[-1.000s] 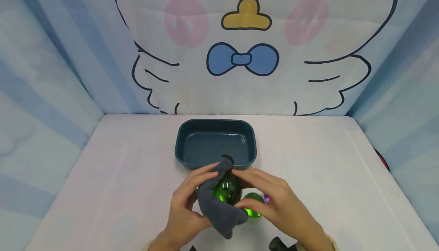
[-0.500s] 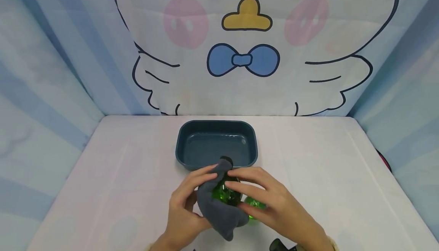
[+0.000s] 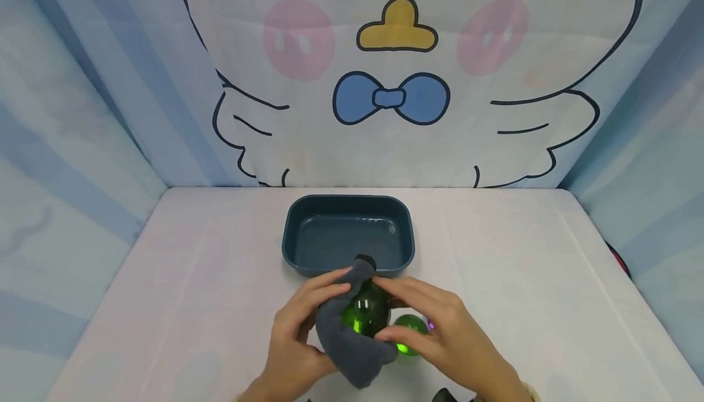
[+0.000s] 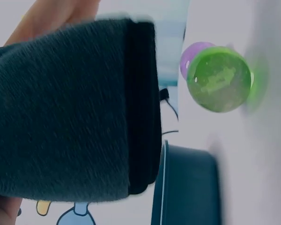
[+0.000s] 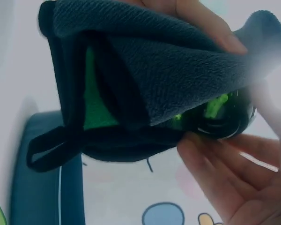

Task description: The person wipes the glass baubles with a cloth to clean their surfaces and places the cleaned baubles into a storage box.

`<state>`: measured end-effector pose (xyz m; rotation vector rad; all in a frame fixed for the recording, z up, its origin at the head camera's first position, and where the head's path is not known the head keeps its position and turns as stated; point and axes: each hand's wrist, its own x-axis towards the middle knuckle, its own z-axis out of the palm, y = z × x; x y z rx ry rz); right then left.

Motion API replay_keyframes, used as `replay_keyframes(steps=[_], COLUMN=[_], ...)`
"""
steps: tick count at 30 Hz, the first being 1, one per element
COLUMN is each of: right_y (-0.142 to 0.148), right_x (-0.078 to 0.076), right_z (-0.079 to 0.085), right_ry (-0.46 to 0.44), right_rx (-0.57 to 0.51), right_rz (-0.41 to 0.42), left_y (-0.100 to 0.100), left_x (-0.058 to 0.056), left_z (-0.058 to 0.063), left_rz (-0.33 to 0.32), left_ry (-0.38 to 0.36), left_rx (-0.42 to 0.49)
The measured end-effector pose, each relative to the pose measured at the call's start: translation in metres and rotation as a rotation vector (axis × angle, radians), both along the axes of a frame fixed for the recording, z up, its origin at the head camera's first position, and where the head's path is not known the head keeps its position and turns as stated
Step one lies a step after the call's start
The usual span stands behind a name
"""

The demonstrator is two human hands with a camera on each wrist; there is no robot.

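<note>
A see-through green ball [image 3: 370,311] sits wrapped partly in a dark grey cloth [image 3: 349,350], held up just in front of the basin. From the left side my left hand [image 3: 299,332] grips the cloth around it. My right hand [image 3: 448,328] pinches the ball's bare right side, thumb below and fingers above. In the right wrist view the cloth [image 5: 178,75] shows a black hem and a loop, and the ball [image 5: 225,115] peeks out from under a fold. The left wrist view shows mostly cloth [image 4: 70,112], which hides the ball.
A second clear green ball [image 4: 219,79] lies on the white table [image 3: 550,280], with a purple ball [image 4: 194,51] behind it. Behind the hands stands a dark teal basin [image 3: 348,231]. A dark object [image 3: 443,396] shows at the bottom edge, by the right wrist.
Half a second ago my right fingers lay across the ball's front; they are now drawn back to its right edge. The cloth and left hand have barely moved.
</note>
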<state>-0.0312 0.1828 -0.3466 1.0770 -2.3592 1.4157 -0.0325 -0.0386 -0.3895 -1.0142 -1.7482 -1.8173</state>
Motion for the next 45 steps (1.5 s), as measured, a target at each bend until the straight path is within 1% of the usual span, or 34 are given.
replay_keyframes(steps=[3,6,10,14,16,18,20,24,28,32,35,37,43,45], right_y=[0.001,0.001,0.003,0.005,0.003,0.001,0.000,0.001,0.002,0.001,0.002,0.002,0.004,0.003], right_x=[-0.001,-0.003,-0.004,-0.006,-0.007,-0.008,-0.008,-0.004,0.000,0.002,0.002,0.000,-0.008,-0.009], right_z=[-0.001,-0.002,-0.002,0.000,0.001,0.001,0.000,-0.001,-0.001,-0.003,-0.004,-0.004,-0.002,-0.002], right_ry=[0.017,0.058,0.167,0.306,0.355,0.379,0.381,0.326,0.230,0.124,0.099,0.130,0.339,0.363], right_rx=[0.012,0.023,0.001,0.005,0.008,0.012,0.009,0.025,0.035,-0.009,-0.026,-0.026,-0.015,-0.003], right_rz=[-0.003,0.007,0.034,0.083,0.116,0.128,0.129,0.088,0.037,0.031,0.036,0.043,0.114,0.115], left_y=[0.001,0.001,0.002,0.002,0.002,0.002,0.002,0.002,0.002,0.002,0.003,0.004,0.005,0.005], left_x=[-0.001,-0.001,0.000,0.000,0.001,0.002,0.002,0.002,0.003,0.004,0.005,0.004,0.002,0.001], left_z=[0.000,0.001,0.000,-0.001,-0.002,-0.002,-0.002,-0.002,-0.002,-0.003,-0.004,-0.004,-0.003,-0.002], left_rz=[0.010,0.017,0.019,0.018,0.015,0.005,-0.004,-0.011,-0.013,-0.007,0.002,0.007,0.023,0.019], left_ry=[0.000,0.001,0.014,-0.001,-0.014,-0.015,-0.017,-0.016,-0.012,-0.025,-0.032,-0.037,-0.050,-0.050], left_rx=[0.015,0.031,0.049,0.057,0.061,0.070,0.072,0.057,0.041,0.051,0.072,0.077,0.074,0.070])
